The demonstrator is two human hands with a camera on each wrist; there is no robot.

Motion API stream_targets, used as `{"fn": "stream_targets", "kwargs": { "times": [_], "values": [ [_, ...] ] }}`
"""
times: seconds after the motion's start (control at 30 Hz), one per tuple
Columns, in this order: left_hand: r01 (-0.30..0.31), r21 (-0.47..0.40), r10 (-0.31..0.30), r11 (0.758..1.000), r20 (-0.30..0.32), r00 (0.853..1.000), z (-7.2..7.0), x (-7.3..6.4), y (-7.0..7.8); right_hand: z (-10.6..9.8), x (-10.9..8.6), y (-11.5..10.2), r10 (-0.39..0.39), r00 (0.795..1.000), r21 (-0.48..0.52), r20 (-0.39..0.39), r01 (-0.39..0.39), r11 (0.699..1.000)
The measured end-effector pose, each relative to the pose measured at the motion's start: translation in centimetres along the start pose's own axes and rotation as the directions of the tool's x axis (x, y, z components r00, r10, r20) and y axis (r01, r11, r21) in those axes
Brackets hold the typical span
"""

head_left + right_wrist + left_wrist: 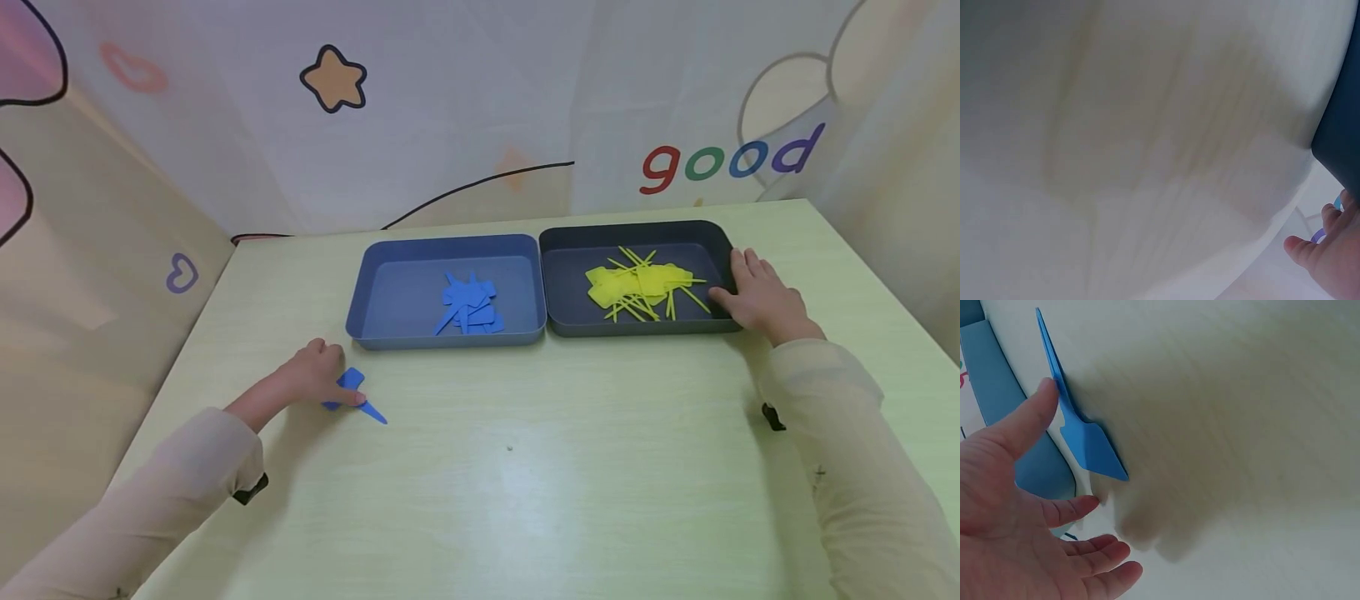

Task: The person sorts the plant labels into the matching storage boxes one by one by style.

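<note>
My left hand [318, 375] is low over the table left of the blue tray. Its thumb touches the narrow stem of a blue T-type plant label [1088, 447]; the other fingers are loosely spread below the label's broad head. In the head view the thumb partly covers this blue label [351, 378]. At the right end of the dark grey tray [637, 327], my right hand [768, 304] rests with its thumb over the rim and its fingers extended along the outside wall. In the right wrist view only some fingers [1329, 250] show beyond the tray's corner.
Several blue labels [468, 304] lie piled in the blue-grey tray [442, 340]. A heap of yellow labels [637, 283] lies in the dark tray beside it. Both trays stand side by side near the back of the pale table [450, 500], before a printed curtain [465, 108].
</note>
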State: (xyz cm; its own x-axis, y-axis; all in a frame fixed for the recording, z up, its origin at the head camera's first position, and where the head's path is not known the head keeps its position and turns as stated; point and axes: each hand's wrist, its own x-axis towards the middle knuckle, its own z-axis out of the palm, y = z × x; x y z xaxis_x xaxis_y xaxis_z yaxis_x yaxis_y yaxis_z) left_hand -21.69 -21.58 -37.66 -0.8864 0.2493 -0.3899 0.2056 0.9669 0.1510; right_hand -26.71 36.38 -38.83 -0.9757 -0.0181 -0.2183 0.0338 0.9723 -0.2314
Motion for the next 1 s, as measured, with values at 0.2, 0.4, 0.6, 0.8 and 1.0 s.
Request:
{"fn": "stream_targets", "kwargs": {
  "times": [0.2,0.4,0.6,0.8,1.0],
  "values": [
    [0.007,-0.017,-0.007,1.0,0.007,1.0,-0.25,-0.55,0.51,-0.01,0.06,0.02,0.002,1.0,0.0,-0.003,-0.002,1.0],
    [0.004,-0.029,-0.003,1.0,0.032,0.999,-0.67,-0.65,0.84,0.05,0.11,0.08,0.002,1.0,0.007,0.002,-0.002,1.0],
    [0.008,-0.052,-0.005,0.999,0.055,0.998,-0.67,-0.28,0.82,0.13,0.07,0.04,0.01,1.0,0.02,0.002,-0.01,1.0],
    [0.045,-0.118,-0.035,0.992,0.085,0.996,-0.61,0.11,0.73,0.12,0.06,-0.06,0.013,1.0,0.02,0.005,-0.013,1.0],
    [0.092,-0.224,-0.064,0.97,0.131,0.989,-0.53,0.11,0.75,0.14,0.1,-0.01,0.018,1.0,0.019,0.002,-0.018,1.0]
  ]
}}
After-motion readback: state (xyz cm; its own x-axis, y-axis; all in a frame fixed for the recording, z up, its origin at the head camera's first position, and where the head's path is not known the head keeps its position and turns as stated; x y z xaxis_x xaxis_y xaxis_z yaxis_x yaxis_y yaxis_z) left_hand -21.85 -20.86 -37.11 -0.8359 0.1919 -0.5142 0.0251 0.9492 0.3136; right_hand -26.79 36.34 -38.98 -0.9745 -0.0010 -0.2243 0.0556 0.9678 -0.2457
